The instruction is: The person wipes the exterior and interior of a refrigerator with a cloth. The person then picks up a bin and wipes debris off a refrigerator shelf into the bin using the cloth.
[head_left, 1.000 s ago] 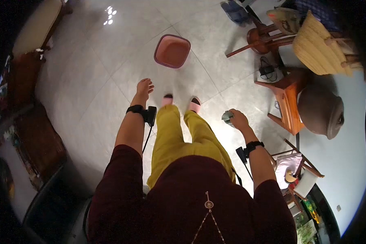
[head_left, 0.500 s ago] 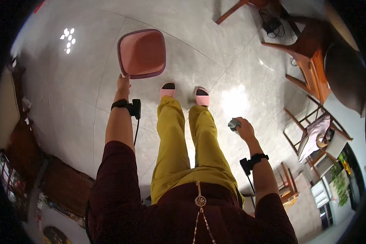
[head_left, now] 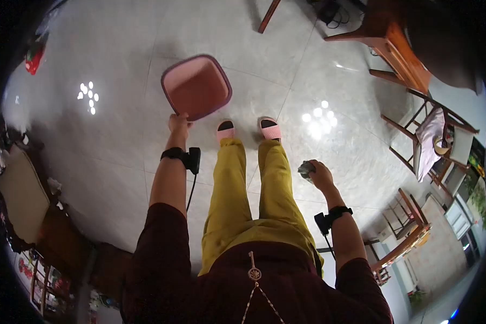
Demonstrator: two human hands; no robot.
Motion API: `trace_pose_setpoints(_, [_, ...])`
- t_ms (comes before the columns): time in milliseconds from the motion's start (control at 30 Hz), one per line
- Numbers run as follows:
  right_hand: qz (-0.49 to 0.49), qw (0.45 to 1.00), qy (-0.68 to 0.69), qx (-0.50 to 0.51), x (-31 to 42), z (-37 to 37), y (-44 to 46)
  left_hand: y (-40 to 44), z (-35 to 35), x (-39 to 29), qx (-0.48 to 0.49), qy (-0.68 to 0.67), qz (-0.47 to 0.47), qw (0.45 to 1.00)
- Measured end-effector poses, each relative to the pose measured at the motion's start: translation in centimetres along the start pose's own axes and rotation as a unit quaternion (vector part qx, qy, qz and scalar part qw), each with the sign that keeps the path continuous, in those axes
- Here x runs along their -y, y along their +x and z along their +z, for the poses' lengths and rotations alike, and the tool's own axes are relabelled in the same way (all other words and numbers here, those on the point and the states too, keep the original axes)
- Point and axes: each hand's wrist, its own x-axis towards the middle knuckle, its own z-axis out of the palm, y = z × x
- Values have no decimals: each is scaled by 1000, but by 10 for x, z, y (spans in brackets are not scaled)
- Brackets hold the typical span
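Note:
A pink square bin (head_left: 196,86) with a darker rim is tilted above the grey floor, its open side up. My left hand (head_left: 179,125) grips the bin's near rim, thumb over the edge. Inside the bin nothing can be made out. On the other side, my right hand (head_left: 321,175) is closed round a crumpled grey-green cloth (head_left: 306,170), well apart from the bin. Both wrists carry black straps with small devices.
Wooden chairs stand at the right, one with a pink cushion (head_left: 430,143). An orange-brown wooden stool (head_left: 397,54) and black cables are at the upper right. Dark wooden furniture (head_left: 65,237) lines the left. My feet in pink slippers are below the bin.
My left hand, empty a second ago, has taken hold of the bin's rim, and the bin has changed its tilt. My right hand still holds the cloth. The view has shifted across the room.

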Motion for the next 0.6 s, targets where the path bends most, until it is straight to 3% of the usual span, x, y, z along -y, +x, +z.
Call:
trace_pose_setpoints(133, [-18,997,42,-57,13,-16,-54,-57,-27,-35,5,74,-51,996])
trace_pose_setpoints(433, [-2,986,100,-134,-1,6,-158,-175,-81,-76,191,77,17,978])
trace_pose_setpoints(600, [11,989,100,-108,-25,1,-200,-243,-85,-99,145,137,73,977])
